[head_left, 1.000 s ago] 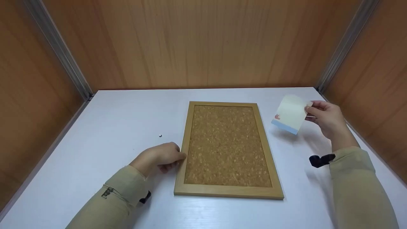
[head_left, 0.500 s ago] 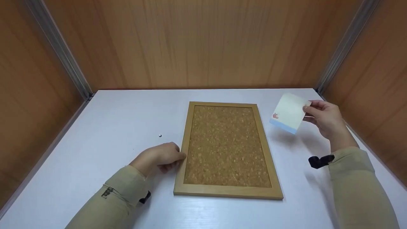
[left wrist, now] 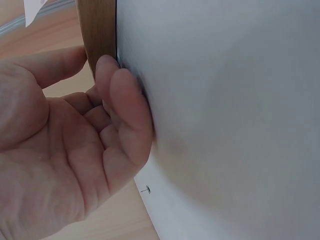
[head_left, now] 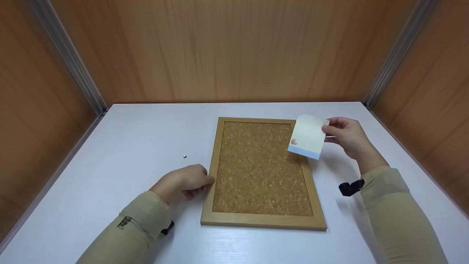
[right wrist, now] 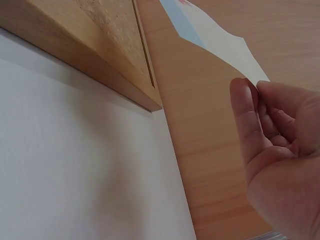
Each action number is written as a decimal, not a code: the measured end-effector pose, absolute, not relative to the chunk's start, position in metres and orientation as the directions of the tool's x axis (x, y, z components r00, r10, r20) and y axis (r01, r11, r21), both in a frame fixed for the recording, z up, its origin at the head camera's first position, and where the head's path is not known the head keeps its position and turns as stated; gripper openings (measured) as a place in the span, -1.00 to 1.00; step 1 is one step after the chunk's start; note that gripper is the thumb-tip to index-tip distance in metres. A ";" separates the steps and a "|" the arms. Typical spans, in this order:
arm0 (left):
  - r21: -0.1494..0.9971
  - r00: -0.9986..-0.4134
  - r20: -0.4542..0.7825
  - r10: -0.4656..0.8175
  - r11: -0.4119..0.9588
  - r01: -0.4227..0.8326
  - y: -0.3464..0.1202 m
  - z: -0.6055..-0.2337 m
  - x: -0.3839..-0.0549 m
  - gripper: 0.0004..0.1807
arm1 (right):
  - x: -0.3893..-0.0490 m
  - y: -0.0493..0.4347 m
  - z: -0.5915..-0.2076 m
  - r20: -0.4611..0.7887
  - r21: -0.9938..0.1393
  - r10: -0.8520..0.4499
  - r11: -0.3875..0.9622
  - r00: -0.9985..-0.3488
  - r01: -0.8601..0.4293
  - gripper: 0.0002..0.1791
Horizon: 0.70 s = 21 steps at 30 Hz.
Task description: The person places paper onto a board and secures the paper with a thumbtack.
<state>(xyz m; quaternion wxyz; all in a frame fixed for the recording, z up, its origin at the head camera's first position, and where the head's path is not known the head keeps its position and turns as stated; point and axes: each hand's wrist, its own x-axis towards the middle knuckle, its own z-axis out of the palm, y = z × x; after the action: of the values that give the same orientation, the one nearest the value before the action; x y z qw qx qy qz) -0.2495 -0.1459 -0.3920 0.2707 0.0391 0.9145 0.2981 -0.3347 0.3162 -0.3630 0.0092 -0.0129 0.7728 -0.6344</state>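
A wood-framed corkboard (head_left: 263,220) lies flat on the white table. My left hand (head_left: 190,179) grips its left edge, thumb on the frame and fingers curled at the side; the left wrist view shows this hand (left wrist: 95,135) at the wooden frame (left wrist: 97,30). With thumb and fingers, my right hand (head_left: 346,137) pinches a sheet of note paper (head_left: 307,134) by its right side. The sheet is pale with a blue band and a small red picture, and hangs over the board's upper right edge. A thumbtack (left wrist: 146,189) lies left of the board, small and silvery from above (head_left: 185,156).
The white table (head_left: 128,146) is enclosed by wood-patterned panels (head_left: 234,51) at the back and both sides, joined by metal corner posts (head_left: 392,51). Black straps (head_left: 351,187) show at both wrists, near the sleeve cuffs.
My right hand has moved left with the note paper, from beside the board to over its upper right edge. The left hand, board and thumbtack have stayed put.
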 end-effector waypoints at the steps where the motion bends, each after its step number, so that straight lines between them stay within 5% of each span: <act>1: 0.566 -0.850 -0.472 0.233 0.819 -0.089 -0.146 -0.392 -0.250 -0.66 | -0.335 0.312 -0.364 -0.001 -0.978 -0.046 0.209 -0.999 -0.008 -0.54; 21: 0.570 -0.844 -0.469 0.258 0.819 -0.066 -0.146 -0.392 -0.250 -0.63 | -0.332 0.247 -0.372 -0.102 -0.941 -0.243 0.338 -0.965 0.014 -0.65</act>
<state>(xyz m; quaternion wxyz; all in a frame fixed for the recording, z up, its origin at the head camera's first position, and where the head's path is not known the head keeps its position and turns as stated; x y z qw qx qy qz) -0.2503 -0.1455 -0.3923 0.2740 0.0525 0.9135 0.2962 -0.3321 0.2474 -0.3716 0.1125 -0.0704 0.8103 -0.5708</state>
